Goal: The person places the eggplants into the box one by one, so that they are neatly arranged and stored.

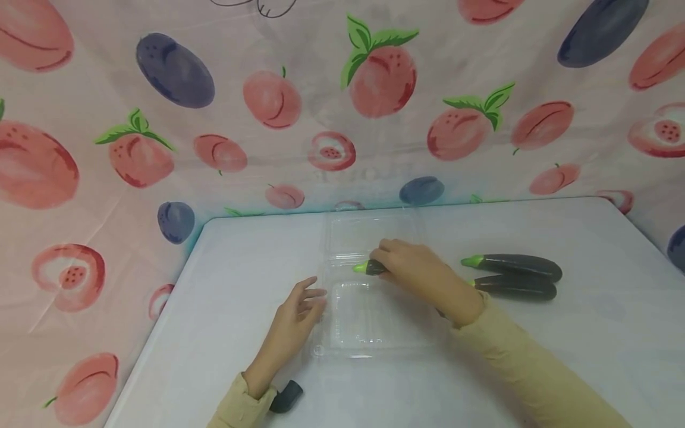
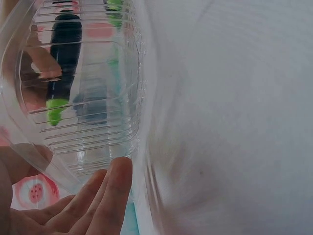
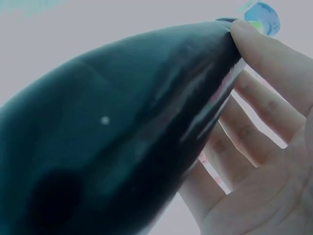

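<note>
My right hand [image 1: 414,270] holds a dark eggplant [image 1: 376,267] with a bright green stem end, over the middle of a clear plastic clamshell box [image 1: 369,356]. In the right wrist view, the thumb and fingers pinch the narrow end of the glossy eggplant [image 3: 117,112]. The box lies unfolded, both halves facing up. By its left side is my left hand [image 1: 297,312], fingers extended toward the wall. In the left wrist view, the fingertips [image 2: 121,169] are right at the box's ribbed side, and the held eggplant [image 2: 66,54] shows through the plastic.
Two more dark eggplants, an upper one [image 1: 524,265] and a lower one [image 1: 519,287], lie side by side to the right of the box. A small black object [image 1: 287,397] sits beside the left cuff. Fruit-printed cloth [image 1: 299,47] hangs behind the white table [image 1: 241,255].
</note>
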A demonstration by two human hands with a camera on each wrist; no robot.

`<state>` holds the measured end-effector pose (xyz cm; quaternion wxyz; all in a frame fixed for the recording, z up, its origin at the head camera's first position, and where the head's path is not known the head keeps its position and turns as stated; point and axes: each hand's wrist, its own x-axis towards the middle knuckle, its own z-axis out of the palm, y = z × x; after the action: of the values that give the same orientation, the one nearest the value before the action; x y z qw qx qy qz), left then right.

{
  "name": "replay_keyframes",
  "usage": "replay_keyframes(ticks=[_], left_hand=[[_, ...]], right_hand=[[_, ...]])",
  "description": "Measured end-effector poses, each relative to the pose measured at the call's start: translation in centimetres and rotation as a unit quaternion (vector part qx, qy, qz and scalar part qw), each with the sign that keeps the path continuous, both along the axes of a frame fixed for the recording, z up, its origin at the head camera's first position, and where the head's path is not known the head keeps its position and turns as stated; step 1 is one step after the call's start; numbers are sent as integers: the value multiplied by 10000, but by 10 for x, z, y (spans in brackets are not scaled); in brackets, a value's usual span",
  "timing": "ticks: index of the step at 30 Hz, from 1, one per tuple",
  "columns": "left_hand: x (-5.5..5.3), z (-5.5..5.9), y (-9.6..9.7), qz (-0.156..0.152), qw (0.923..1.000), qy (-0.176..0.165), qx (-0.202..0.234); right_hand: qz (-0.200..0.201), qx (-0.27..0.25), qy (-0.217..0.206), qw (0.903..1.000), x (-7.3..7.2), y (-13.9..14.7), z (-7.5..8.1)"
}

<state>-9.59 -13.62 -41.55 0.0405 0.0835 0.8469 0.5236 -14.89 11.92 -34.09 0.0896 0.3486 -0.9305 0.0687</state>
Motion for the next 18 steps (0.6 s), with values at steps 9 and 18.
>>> replay_keyframes(ticks=[9, 18], left_hand=[[-1, -2, -1, 27, 10000, 1, -10], [0, -1, 0, 8, 10000, 12, 29]], right_hand=[[-142, 179, -254, 9994, -2, -6, -3], [-187, 290, -298, 9990, -1, -12, -5]])
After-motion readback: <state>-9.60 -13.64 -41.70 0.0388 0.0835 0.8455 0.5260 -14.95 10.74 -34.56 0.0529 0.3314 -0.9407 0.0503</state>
